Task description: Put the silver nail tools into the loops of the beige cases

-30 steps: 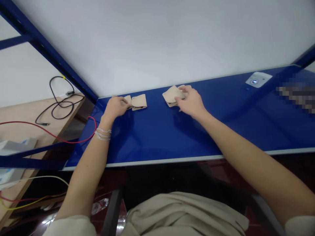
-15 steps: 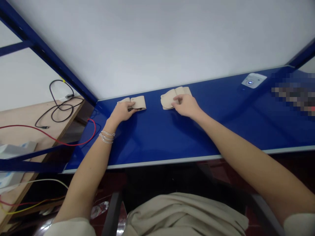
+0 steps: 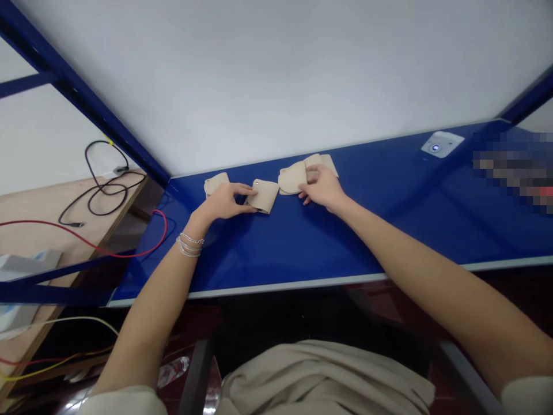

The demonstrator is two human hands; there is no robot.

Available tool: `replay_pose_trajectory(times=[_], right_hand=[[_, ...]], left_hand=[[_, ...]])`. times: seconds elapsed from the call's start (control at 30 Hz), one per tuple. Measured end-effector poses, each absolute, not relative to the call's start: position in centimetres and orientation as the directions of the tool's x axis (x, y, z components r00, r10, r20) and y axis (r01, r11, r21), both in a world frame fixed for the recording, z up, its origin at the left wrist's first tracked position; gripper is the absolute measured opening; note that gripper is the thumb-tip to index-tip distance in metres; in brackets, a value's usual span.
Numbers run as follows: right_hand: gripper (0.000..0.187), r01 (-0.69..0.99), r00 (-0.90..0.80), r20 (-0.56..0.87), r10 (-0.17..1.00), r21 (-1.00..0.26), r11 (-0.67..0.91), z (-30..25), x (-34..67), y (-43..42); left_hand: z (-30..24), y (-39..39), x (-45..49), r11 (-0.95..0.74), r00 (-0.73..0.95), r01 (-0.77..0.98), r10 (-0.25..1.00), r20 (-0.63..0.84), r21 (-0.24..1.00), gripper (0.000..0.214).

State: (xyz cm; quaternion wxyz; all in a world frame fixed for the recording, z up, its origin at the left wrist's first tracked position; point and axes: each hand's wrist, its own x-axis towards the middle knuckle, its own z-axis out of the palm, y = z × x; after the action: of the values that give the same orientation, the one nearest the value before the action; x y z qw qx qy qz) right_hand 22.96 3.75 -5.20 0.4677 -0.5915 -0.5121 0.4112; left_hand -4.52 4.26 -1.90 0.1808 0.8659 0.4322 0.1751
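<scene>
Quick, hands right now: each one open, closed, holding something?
Left hand: closed, fingers pinching a small beige folded fabric piece.
Right hand: resting on a stack of beige fabric pieces; grip cannot be told.

Folded piece (image 3: 264, 196) just right of the left hand (image 3: 222, 202), at its fingertips, second piece (image 3: 215, 183) behind that hand, pile (image 3: 294, 177) under the right hand (image 3: 322, 187), all on the table (image 3: 302, 248), cables (image 3: 103, 184) far left.

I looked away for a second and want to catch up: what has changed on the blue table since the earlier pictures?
The left hand has taken the right-hand beige piece of its pair in its fingers and drawn it rightward and nearer, apart from the other beige piece. The right hand stays on the beige stack; the white device is unmoved.
</scene>
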Motion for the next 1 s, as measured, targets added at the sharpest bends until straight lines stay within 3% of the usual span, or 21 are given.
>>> replay_pose_trajectory(times=[0.07,0.3,0.47,0.6,0.67,0.77,0.9,1.0], right_hand=[[0.06,0.225,0.136,0.008,0.991,-0.974,-0.023,-5.5,23.0,3.8],[0.061,0.247,0.073,0.032,0.997,-0.969,0.014,-5.3,22.8,3.2],[0.054,0.358,-0.037,0.03,0.999,-0.933,0.042,-5.0,22.8,2.8],[0.049,0.489,-0.24,0.117,0.964,-0.843,0.225,-4.8,22.7,2.4],[0.047,0.543,-0.36,0.167,0.918,-0.762,0.352,-4.5,22.6,2.1],[0.047,0.572,-0.454,0.192,0.87,-0.686,0.45,-4.3,22.3,1.7],[0.041,0.6,-0.369,0.232,0.9,-0.68,0.421,-3.9,22.8,2.0],[0.029,0.698,-0.096,0.305,0.947,-0.658,0.283,-3.5,23.9,2.7]], left_hand=[[-1.4,3.7,-4.1,-0.583,0.599,0.657,0.789,0.14,0.478,0.061],[-0.5,1.8,-2.4,-0.598,0.774,0.467,0.632,0.026,0.651,0.036],[-0.6,0.7,-0.8,-0.577,0.825,0.409,0.565,-0.016,0.707,0.031],[-1.6,1.4,-0.7,-0.6,0.606,0.556,0.766,0.214,0.574,0.035],[-2.3,2.1,-1.1,-0.622,0.526,0.634,0.783,0.333,0.46,0.05],[-3.1,2.8,-1.8,-0.642,0.561,0.675,0.767,0.313,0.363,0.076],[-3.4,3.1,-2.0,-0.633,0.612,0.673,0.767,0.192,0.383,0.074],[-3.2,3.0,-2.0,-0.609,0.605,0.692,0.782,0.15,0.386,0.073]])
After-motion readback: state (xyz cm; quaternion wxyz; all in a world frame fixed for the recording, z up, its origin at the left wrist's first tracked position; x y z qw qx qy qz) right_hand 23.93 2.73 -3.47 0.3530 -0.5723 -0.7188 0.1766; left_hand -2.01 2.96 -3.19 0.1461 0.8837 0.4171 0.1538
